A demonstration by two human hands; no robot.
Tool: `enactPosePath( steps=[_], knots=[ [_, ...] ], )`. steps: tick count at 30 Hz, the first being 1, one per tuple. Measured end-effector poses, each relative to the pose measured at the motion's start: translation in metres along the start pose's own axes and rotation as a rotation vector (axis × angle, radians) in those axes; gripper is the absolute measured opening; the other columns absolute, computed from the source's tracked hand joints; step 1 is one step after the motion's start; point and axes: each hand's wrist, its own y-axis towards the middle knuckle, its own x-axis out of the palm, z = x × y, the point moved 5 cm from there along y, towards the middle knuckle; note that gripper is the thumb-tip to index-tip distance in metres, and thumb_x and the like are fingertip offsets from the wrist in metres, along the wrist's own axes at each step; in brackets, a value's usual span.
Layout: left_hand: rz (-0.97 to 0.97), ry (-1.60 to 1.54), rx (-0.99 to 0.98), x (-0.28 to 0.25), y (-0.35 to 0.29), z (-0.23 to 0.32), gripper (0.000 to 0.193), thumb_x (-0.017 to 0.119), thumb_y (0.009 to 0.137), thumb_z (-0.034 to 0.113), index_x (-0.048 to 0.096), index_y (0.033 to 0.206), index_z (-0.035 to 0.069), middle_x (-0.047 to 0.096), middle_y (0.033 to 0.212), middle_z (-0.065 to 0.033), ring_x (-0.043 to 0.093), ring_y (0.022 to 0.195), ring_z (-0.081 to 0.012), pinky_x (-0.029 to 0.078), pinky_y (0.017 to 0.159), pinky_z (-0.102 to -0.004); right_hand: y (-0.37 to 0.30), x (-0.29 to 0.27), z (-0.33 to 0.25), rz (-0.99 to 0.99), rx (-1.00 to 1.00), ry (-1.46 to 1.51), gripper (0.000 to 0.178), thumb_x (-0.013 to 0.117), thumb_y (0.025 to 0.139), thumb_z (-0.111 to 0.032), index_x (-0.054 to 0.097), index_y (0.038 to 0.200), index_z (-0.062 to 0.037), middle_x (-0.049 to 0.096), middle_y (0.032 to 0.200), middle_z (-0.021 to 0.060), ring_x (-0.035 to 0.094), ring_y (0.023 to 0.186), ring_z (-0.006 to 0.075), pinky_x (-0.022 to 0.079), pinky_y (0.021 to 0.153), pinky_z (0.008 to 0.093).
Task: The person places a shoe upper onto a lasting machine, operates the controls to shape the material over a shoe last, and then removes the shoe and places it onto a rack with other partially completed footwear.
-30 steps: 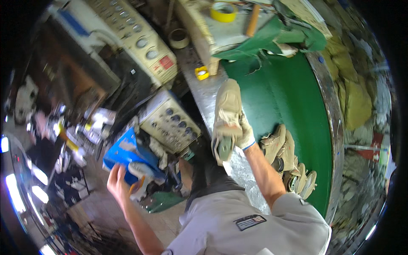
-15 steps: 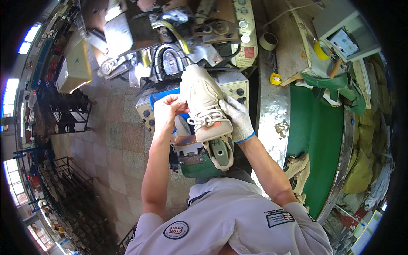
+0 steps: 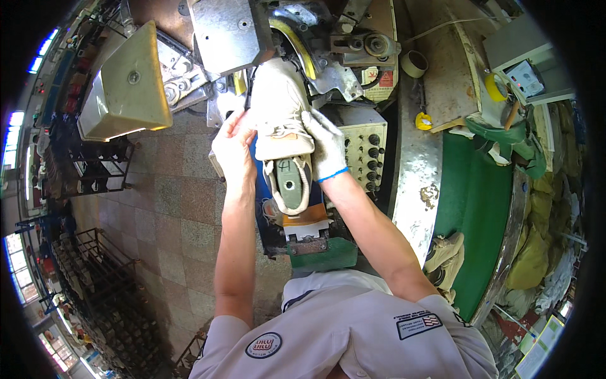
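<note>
A beige shoe upper (image 3: 278, 95) sits on a green last (image 3: 290, 185), its toe end pushed in under the machine's metal clamps. Bare, my left hand (image 3: 233, 148) grips the left side of the shoe, its fingers bent and close together at the edge. In a white knit glove with a blue cuff, my right hand (image 3: 327, 146) wraps the shoe's right side. The heel opening faces me with the top of the last showing. Machine parts hide the toe tip.
Around the toe stands a machine with a metal plate (image 3: 231, 35), a yellowed lamp housing (image 3: 129, 88) and a knob panel (image 3: 363, 155). Beige shoes (image 3: 447, 256) lie on the green conveyor belt (image 3: 464, 208) at right. A tape roll (image 3: 414, 64) lies beyond.
Both hands have carried the shoe forward and left, so its toe now lies inside the machine's clamps. The heel has turned straight toward me. My view has shifted closer to the machine.
</note>
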Motion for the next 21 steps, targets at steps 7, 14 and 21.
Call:
enactPosePath(
  steps=[7, 14, 21],
  knots=[
    [-0.203, -0.299, -0.365, 0.007, -0.03, -0.066, 0.056, 0.05, 0.107, 0.044, 0.055, 0.137, -0.003, 0.069, 0.123, -0.0177, 0.072, 0.101, -0.0269, 0.061, 0.089, -0.0399, 0.005, -0.011, 0.005, 0.1, -0.062, -0.157, 0.031, 0.074, 0.096, -0.017, 0.071, 0.119, 0.0039, 0.073, 0.108, 0.01, 0.069, 0.094, 0.0166, 0.057, 0.084, 0.0312],
    [-0.221, -0.207, -0.323, 0.01, -0.028, -0.072, 0.039, 0.048, 0.109, 0.027, 0.064, 0.122, -0.006, 0.072, 0.109, -0.0136, 0.072, 0.092, -0.018, 0.059, 0.082, -0.0331, 0.007, -0.017, 0.007, 0.193, -0.01, -0.127, 0.033, 0.083, 0.088, -0.016, 0.073, 0.109, 0.008, 0.074, 0.104, 0.012, 0.069, 0.088, 0.0196, 0.057, 0.082, 0.0335],
    [-0.113, 0.15, -0.177, -0.024, -0.037, -0.086, 0.046, 0.049, 0.108, 0.034, 0.064, 0.126, -0.006, 0.073, 0.113, -0.0146, 0.072, 0.097, -0.0219, 0.056, 0.088, -0.0318, -0.011, -0.045, 0.005, 0.248, -0.14, -0.245, 0.047, 0.079, 0.092, -0.03, 0.069, 0.115, 0.0106, 0.072, 0.112, 0.0141, 0.068, 0.102, 0.0224, 0.057, 0.084, 0.0376]
  ],
)
